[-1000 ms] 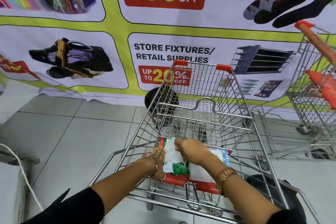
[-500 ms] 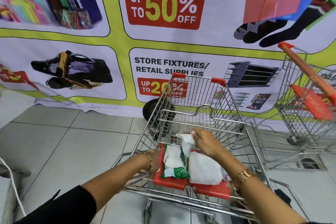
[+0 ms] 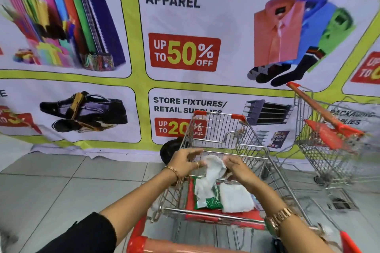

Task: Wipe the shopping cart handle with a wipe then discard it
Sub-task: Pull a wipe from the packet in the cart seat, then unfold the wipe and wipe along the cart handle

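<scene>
Sale banner [image 3: 185, 51] behind, both hands up over the cart [image 3: 216, 129] basket: L hand [image 3: 185, 163] & R hand [image 3: 236, 168] each pinch the white wipe [image 3: 212, 168], above pack [image 3: 205, 197] on red seat flap.

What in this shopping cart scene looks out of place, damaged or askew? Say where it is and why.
The banner on the wall looks damaged: its bottom edge above the floor tiles is wrinkled, ragged and lifting. Otherwise nothing stands out: both hands, left hand and right hand, hold a white wipe above the wipes pack on the cart's red seat.
</scene>
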Available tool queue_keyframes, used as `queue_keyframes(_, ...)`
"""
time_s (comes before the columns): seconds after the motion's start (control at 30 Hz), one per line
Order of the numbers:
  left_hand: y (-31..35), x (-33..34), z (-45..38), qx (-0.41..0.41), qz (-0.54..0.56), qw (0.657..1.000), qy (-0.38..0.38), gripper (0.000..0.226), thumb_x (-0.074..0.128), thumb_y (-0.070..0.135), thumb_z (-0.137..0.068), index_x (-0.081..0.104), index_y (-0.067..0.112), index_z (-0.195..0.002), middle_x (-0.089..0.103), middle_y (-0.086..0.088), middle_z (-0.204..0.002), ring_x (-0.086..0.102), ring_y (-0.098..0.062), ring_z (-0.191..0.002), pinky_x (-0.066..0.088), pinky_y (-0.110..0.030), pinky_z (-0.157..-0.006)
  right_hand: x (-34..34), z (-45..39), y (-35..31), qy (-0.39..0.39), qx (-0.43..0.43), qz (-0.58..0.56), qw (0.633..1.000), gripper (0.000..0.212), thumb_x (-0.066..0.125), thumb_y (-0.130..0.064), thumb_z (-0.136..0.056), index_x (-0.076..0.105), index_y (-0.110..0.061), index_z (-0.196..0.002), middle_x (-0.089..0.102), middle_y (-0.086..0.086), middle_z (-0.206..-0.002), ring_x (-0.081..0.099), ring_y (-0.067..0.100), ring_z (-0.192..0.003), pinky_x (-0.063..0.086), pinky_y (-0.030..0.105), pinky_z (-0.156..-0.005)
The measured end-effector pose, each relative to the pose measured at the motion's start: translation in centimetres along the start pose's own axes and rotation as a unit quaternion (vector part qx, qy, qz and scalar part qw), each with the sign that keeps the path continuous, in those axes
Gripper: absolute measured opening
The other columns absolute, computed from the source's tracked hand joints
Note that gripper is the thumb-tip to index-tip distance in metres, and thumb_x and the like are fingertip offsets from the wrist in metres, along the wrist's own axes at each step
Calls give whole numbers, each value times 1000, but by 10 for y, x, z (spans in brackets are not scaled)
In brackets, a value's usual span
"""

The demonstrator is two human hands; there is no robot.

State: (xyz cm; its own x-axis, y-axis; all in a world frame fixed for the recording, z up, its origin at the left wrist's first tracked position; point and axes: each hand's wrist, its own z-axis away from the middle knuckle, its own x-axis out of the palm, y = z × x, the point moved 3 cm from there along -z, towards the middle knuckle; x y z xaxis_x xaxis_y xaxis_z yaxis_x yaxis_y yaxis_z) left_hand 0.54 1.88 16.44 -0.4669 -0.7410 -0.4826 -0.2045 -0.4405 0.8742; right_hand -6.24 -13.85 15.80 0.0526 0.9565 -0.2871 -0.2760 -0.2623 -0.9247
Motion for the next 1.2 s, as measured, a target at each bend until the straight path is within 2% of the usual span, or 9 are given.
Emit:
queue_keyframes(0.13, 14, -7, 15, 31, 9, 999, -10, 33, 71, 16, -78, 68, 6, -109, 67, -11, -119, 60, -18, -110, 47, -29, -98, 16, 26, -15, 2, -17, 0, 1000, 33, 30, -24, -99, 53, -11, -78, 53, 2, -66, 45, 10, -55, 37, 17, -50)
queue_keyframes(0.3, 30, -15, 31, 38, 22, 999, -7, 17, 66, 12, -83, 72, -2, -90, 67, -4, -79, 57, -10, -73, 47, -19, -71, 23, 51, -17, 56, 33, -116, 991, 35, 35, -31, -97, 61, -12, -84, 60, 7, -76, 55, 20, -68, 47, 30, -60)
queue_keyframes(0.47, 61, -24, 39, 45, 32, 998, -1, 15, 60, 3, -85, 69, -7, -91, 65, -2, -83, 51, 1, -61, 45, -4, -48, 26, 66, -14, -20, 12, -304, 953, 52, 36, -54, -89, 56, -13, -114, 67, 13, -112, 61, 36, -105, 45, 53, -94)
queue_keyframes(0.6, 82, -33, 44, 51, 64, 995, 50, 21, 59, 6, -86, 68, -11, -95, 69, -16, -100, 47, -3, -57, 40, -5, -44, 16, 83, -24, 9, -30, -305, 952, 39, 64, -30, -76, 56, -4, -104, 70, 10, -85, 68, 22, -70, 57, 31, -58)
queue_keyframes(0.73, 86, -35, 52, 27, 91, 992, 82, 19, 56, 5, -88, 68, -10, -93, 62, -6, -83, 48, -9, -63, 48, -19, -65, 2, 95, -30, 71, -46, -315, 945, 3, 55, 1, -84, 57, 1, -84, 62, -1, -44, 57, 9, -38, 51, 21, -39)
queue_keyframes(0.87, 84, -25, 69, 6, 71, 992, 107, 19, 53, 1, -88, 69, -9, -92, 66, -16, -94, 48, -6, -55, 42, -12, -48, -12, 114, -37, 73, -51, -282, 955, 5, 58, -3, -83, 59, -1, -78, 60, -3, -41, 54, 7, -36, 50, 18, -38)
queue_keyframes(0.97, 78, -13, 83, -22, 75, 990, 121, 19, 55, 2, -88, 71, 0, -77, 67, -15, -104, 50, -11, -61, 43, -17, -49, -18, 128, -39, 62, -52, -269, 960, 7, 64, -5, -79, 60, -2, -75, 59, -4, -43, 52, 7, -38, 48, 17, -38)
queue_keyframes(1.07, 74, 5, 101, -54, 107, 987, 111, 34, 52, -2, -87, 63, 14, -59, 64, -4, -98, 50, -12, -61, 44, -20, -51, -18, 139, -38, 52, -45, -272, 960, 15, 65, -8, -79, 55, -6, -68, 59, -4, -40, 54, 7, -36, 49, 20, -39)
queue_keyframes(1.2, 73, 23, 122, -92, 135, 981, 105, 30, 53, 1, -87, 63, 13, -61, 62, 3, -80, 55, -11, -61, 47, -16, -39, -18, 154, -34, 32, -50, -315, 947, 18, 60, -19, -81, 54, -6, -72, 54, -4, -34, 50, 4, -33, 50, 21, -41)
